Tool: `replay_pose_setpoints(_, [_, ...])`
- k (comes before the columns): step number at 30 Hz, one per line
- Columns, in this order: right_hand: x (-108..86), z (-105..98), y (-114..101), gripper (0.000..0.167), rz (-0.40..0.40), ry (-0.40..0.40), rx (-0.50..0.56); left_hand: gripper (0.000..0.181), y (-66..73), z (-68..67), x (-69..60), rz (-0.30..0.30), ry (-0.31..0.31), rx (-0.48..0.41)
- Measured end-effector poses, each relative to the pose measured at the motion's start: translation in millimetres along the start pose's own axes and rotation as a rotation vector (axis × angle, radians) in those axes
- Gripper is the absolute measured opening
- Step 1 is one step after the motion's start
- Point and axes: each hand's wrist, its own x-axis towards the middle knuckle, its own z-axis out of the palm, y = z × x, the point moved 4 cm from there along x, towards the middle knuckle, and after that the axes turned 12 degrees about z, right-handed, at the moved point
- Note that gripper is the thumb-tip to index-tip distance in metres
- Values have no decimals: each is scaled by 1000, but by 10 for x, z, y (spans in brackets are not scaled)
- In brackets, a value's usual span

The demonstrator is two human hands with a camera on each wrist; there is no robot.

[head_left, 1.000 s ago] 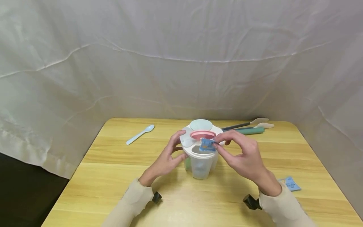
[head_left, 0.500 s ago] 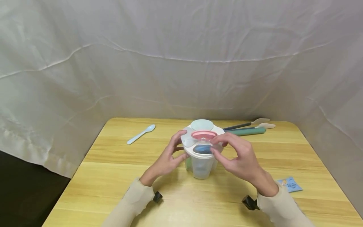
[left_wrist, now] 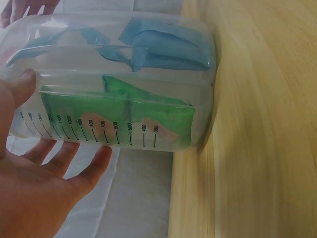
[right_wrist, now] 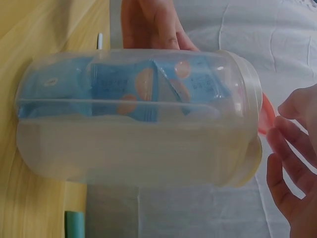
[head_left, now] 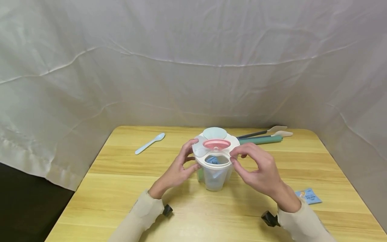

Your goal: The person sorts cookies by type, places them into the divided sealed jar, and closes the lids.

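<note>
A clear plastic storage jar (head_left: 214,183) with compartments stands upright on the table. Its white lid carries a raised pink flap (head_left: 216,144) and a pale blue flap (head_left: 214,133). My left hand (head_left: 178,168) grips the jar's left side, thumb in front and fingers behind. Inside the uncovered front opening, a blue packet (head_left: 212,160) shows; more blue packets (right_wrist: 124,89) lie below it. Green packets (left_wrist: 158,114) fill another compartment in the left wrist view. Beside the lid's right edge, my right hand (head_left: 263,171) holds nothing, its fingers loosely bent.
Another blue packet (head_left: 309,196) lies on the table by the right sleeve. A light blue spoon (head_left: 150,143) rests at the back left. Behind the jar to the right are a green roll-shaped item (head_left: 263,139) and pale-ended utensils (head_left: 276,128). A grey curtain (head_left: 193,67) encloses the table.
The blue packet pinched in my right hand went down through the front opening and was let go. That hand has drawn slightly right. My left hand has stayed on the jar.
</note>
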Motion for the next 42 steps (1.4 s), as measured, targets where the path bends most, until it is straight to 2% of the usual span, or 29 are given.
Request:
replay_pose_setpoints(4, [-37, -73, 36, 27, 23, 10, -27, 82, 4, -1, -1, -5, 2, -1])
replay_pose_setpoints(10, [-104, -191, 123, 21, 54, 8, -63, 82, 0, 0, -2, 3, 2, 1])
replay_pose_setpoints(19, [-199, -364, 255, 34, 72, 31, -120, 83, -23, 3, -14, -14, -1, -7])
replay_pose_setpoints(25, [-255, -481, 339, 11, 92, 36, -144, 82, -12, 7, -7, -7, -3, -3])
replay_pose_setpoints(27, [-272, -517, 367, 9, 99, 38, -156, 82, -16, 6, -5, -4, -1, -1])
replay_pose_setpoints(31, [-321, -584, 442, 18, 123, 43, -189, 82, -18, 3, -3, 2, 0, 3])
replay_pose_setpoints(37, [-428, -709, 581, 21, 166, 47, -231, 83, -10, 8, 2, -2, -2, 3])
replay_pose_setpoints(42, [-539, -820, 659, 31, 250, 41, -274, 82, -18, 4, -2, -2, -2, 3])
